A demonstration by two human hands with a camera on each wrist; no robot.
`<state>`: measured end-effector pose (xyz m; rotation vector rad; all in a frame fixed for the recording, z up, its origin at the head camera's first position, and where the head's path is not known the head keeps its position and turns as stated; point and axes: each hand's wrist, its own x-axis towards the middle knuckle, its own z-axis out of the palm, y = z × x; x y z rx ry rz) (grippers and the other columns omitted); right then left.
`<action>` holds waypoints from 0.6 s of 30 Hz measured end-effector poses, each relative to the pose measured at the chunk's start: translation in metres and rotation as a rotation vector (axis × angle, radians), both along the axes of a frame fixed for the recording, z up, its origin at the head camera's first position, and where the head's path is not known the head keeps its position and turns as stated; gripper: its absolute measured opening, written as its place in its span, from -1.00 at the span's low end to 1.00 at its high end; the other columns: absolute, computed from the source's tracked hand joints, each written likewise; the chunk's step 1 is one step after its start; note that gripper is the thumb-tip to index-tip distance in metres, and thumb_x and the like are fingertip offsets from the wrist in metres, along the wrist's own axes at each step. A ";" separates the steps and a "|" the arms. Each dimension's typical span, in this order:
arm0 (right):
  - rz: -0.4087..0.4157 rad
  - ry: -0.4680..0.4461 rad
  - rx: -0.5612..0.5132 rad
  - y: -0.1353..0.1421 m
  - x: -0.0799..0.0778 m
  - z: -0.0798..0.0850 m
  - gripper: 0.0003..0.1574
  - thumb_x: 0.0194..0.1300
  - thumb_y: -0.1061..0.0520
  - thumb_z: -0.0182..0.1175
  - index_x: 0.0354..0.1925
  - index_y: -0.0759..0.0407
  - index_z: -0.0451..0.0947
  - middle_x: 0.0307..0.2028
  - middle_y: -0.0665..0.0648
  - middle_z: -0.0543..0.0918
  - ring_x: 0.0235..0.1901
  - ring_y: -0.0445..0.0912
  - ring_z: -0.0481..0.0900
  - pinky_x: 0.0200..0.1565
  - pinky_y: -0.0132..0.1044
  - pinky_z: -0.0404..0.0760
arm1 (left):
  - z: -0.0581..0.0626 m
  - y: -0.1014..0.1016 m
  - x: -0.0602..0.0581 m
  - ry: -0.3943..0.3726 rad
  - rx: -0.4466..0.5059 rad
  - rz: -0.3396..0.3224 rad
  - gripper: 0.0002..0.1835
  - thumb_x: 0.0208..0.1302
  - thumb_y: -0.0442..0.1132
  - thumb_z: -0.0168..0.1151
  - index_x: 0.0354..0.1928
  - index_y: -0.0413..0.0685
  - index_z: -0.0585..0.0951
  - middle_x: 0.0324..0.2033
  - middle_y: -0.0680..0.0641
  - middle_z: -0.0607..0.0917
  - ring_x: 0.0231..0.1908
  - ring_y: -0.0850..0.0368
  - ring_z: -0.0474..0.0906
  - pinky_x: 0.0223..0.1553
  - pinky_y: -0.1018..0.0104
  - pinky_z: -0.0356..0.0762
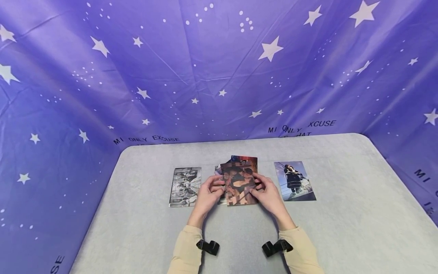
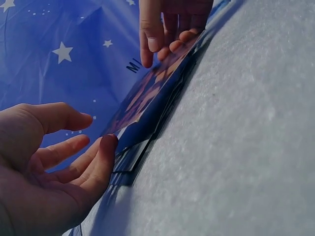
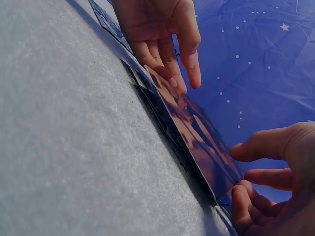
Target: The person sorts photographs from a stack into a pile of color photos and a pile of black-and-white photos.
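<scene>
A brown-toned picture card (image 1: 238,182) lies over a small stack of picture cards (image 1: 251,160), its edge slightly raised from them. My left hand (image 1: 209,193) touches its left edge with the fingertips. In the left wrist view that thumb (image 2: 78,119) stands apart from the card. On the other side, my right hand (image 1: 268,194) holds the right edge, with the thumb over the face and fingers along the border. The right wrist view shows the thumb tip (image 3: 238,151) against the card. Most of the lower cards is hidden.
A black-and-white picture card (image 1: 186,186) lies left of the stack. To its right is a card with a figure at a ship's railing (image 1: 295,181). A grey cloth covers the table (image 1: 356,228), and a purple star-patterned curtain (image 1: 205,76) hangs behind it.
</scene>
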<state>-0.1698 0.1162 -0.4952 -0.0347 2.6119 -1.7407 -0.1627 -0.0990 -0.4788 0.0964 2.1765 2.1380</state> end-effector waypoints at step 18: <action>0.013 -0.056 -0.290 0.018 0.007 -0.002 -0.27 0.08 0.53 0.18 0.26 0.44 0.34 -0.06 0.36 0.36 -0.45 -0.26 0.40 -0.46 -0.53 0.38 | -0.026 0.019 -0.010 -0.004 0.140 -0.039 -0.38 0.07 -0.65 0.11 0.26 -0.38 0.38 -0.07 -0.38 0.50 -0.32 0.20 0.53 -0.32 0.48 0.49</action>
